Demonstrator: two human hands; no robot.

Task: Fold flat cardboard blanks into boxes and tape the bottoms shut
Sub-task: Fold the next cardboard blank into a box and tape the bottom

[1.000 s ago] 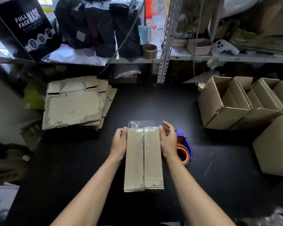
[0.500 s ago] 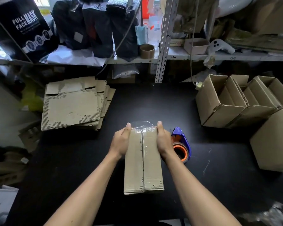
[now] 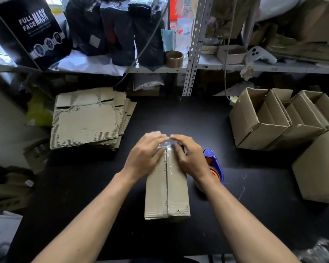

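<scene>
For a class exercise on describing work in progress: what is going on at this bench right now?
A person is taping the bottom of a cardboard box on a black table. The left hand and right hand press the clear tape down over the box's far edge. A blue tape dispenser sits just right of the box. Flat blanks are stacked to the left; finished open boxes stand on the right.

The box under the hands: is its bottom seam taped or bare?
Taped: clear tape runs along the box seam; both hands press its far end.
</scene>
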